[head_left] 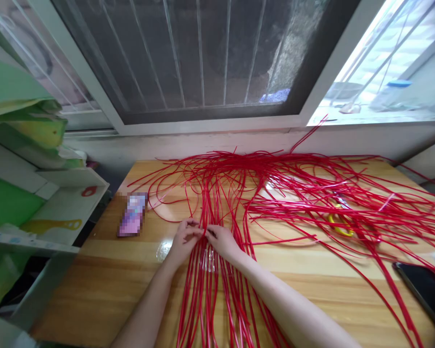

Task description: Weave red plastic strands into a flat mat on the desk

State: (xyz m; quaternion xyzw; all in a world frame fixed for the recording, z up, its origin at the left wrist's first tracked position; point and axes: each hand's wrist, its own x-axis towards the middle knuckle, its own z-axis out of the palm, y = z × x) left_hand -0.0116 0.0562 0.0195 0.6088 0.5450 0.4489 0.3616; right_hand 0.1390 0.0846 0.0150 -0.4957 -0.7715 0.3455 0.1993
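Long, thin red plastic strands (197, 304) run from the near edge of the table up to a spread-out tangle near the wall. My left hand (184, 239) rests over the left side of this bundle, its fingertips pinched on a red strand. Right beside it, my right hand (221, 240) has its thumb and fingers closed at the same spot, also on a red strand. The two sets of fingertips almost touch. Under the strands, just below my hands, lies a shiny clear piece of plastic (210, 261). Exactly how the strands cross between my fingers is too small to tell.
Yellow-handled scissors (339, 223) lie partly beneath a loose heap of red strands (304, 203) on the right. A dark phone (426, 290) sits at the right edge, and a blurred pinkish rectangular object (133, 215) at the left. Behind the wooden table (105, 280) is a barred window (203, 63).
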